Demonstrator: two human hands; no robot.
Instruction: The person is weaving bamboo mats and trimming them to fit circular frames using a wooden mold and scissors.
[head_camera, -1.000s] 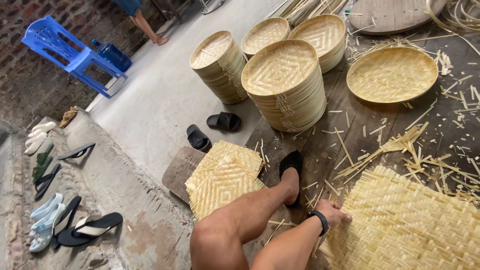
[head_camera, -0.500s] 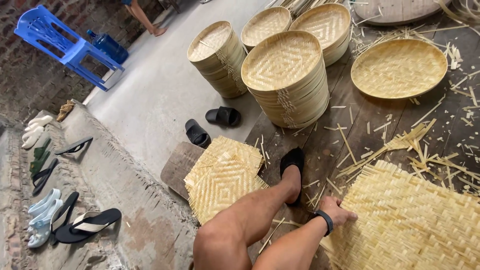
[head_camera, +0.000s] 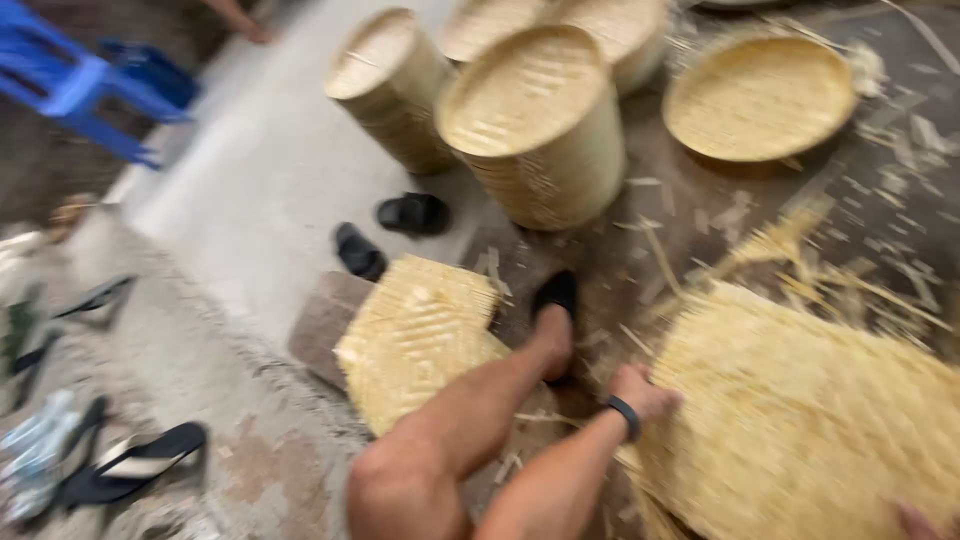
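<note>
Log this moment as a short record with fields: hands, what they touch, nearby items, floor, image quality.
left hand: black band at the wrist, resting on the edge of the large woven bamboo mat
right hand: only a sliver shows at the lower right corner, at the mat's edge; grip cannot be told
near the leg: smaller woven mat pieces lying over a brown block
behind: stacks of round bamboo trays, single shallow tray
floor: bamboo scraps, black sandals, blue plastic chair
image quality: motion-blurred
</note>
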